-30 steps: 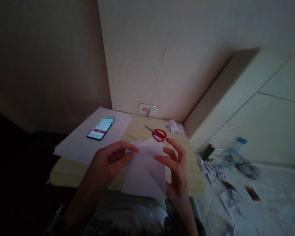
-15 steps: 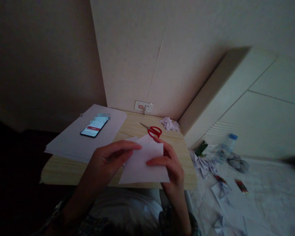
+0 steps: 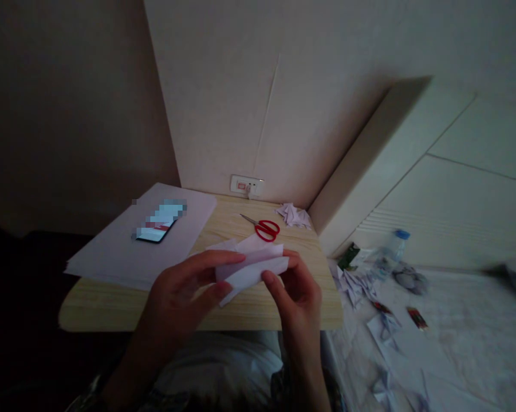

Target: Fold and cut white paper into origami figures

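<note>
Both of my hands hold one folded white sheet of paper (image 3: 251, 269) just above the near part of a light wooden bedside table (image 3: 240, 309). My left hand (image 3: 184, 289) pinches its left edge between thumb and fingers. My right hand (image 3: 296, 289) grips the right edge, fingers curled under it. The sheet lies nearly flat, its lower half turned up.
A stack of white sheets (image 3: 124, 252) covers the table's left side, with a lit phone (image 3: 157, 226) on top. Red-handled scissors (image 3: 264, 229) and crumpled paper (image 3: 294, 214) lie at the back. To the right, the bed (image 3: 455, 355) carries paper scraps and a plastic bottle (image 3: 395, 243).
The sheet hung down and open a second ago; its lower part has been brought upward and it now looks flatter and narrower. The view has shifted slightly to the right.
</note>
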Tool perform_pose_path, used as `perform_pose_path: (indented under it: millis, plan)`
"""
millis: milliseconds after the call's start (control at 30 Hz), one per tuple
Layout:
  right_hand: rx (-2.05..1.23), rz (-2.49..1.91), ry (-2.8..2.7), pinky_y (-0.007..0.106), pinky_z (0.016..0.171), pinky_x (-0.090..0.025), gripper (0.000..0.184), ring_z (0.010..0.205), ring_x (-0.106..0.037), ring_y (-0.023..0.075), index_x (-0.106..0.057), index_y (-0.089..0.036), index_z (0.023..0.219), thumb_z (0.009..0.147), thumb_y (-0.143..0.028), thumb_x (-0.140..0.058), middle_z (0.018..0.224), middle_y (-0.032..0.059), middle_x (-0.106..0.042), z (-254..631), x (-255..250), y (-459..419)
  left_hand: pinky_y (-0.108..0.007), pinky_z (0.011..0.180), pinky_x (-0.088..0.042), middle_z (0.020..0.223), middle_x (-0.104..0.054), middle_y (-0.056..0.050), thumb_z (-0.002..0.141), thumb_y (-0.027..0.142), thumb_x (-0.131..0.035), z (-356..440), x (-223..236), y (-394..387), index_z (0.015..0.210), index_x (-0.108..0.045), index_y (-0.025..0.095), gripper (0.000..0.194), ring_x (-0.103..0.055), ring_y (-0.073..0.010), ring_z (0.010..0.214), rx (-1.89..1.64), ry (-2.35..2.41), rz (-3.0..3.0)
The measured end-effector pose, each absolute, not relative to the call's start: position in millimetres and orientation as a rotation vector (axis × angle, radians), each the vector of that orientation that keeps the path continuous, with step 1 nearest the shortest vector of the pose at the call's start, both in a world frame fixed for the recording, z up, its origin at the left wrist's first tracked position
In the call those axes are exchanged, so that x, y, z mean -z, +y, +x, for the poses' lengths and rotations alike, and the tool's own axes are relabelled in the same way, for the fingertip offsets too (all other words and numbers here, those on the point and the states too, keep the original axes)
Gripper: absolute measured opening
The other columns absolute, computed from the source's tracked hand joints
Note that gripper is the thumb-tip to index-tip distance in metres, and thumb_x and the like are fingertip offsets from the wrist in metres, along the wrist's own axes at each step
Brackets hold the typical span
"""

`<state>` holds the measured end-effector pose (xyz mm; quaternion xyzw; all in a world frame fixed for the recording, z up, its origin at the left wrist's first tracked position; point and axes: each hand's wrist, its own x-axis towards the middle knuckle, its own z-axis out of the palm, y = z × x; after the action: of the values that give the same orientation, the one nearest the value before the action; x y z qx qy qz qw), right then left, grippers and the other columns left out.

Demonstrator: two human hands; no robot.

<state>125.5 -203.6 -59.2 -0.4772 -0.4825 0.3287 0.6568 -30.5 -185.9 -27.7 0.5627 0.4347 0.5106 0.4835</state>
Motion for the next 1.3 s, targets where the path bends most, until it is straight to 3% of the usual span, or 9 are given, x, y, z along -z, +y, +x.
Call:
perform_pose_path:
  millis: [100,267,767,1300]
  plan:
    - [-0.799,-1.073,-1.038,0.028,0.069,-0.049,0.008,0.076,-0.06,0.0165,-0.062,-0.022,0.081,0.081,-0.026,-0.069,0.078,-0.0014,-0.062,123.9,56.9,-204.2,-0.028,0.079,-0.056,0.093,-0.078,-0.001,0.073,0.024,-0.07,-25.8,26.2,-186.5,0.084,-0.079,0.027,0.014,-0.07,-0.0225,0.089,-1.264,1.148,1.344]
    - [-0.705,-1.097,-1.023,0.026,0.071,-0.047,0.015,0.079,-0.059,0.016,-0.061,-0.021,0.071,0.085,-0.027,-0.065,0.081,-0.0007,-0.064,126.2,54.5,-204.5,-0.027,0.082,-0.056,0.088,-0.079,0.001,0.074,0.026,-0.07,-23.0,29.0,-184.8,0.078,-0.079,0.029,0.01,-0.071,-0.0227,0.09,-1.265,1.177,1.348]
    - [-0.72,-1.025,-0.92,0.023,0.064,-0.046,0.016,0.074,-0.06,0.0129,-0.057,-0.021,0.07,0.08,-0.02,-0.07,0.079,-0.0027,-0.064,121.9,56.0,-198.4,-0.023,0.076,-0.056,0.081,-0.077,0.005,0.074,0.025,-0.073,-20.9,40.2,-179.3,0.074,-0.074,0.028,0.003,-0.072,-0.0191,0.082,-1.327,1.22,1.206]
    - [-0.736,-0.997,-0.911,0.022,0.062,-0.046,0.014,0.072,-0.059,0.0116,-0.06,-0.021,0.071,0.079,-0.017,-0.071,0.078,-0.0033,-0.063,122.9,56.4,-197.8,-0.026,0.073,-0.056,0.085,-0.078,-0.001,0.07,0.027,-0.074,-23.2,40.8,-177.1,0.078,-0.076,0.024,0.008,-0.071,-0.0208,0.08,-1.24,1.171,1.175]
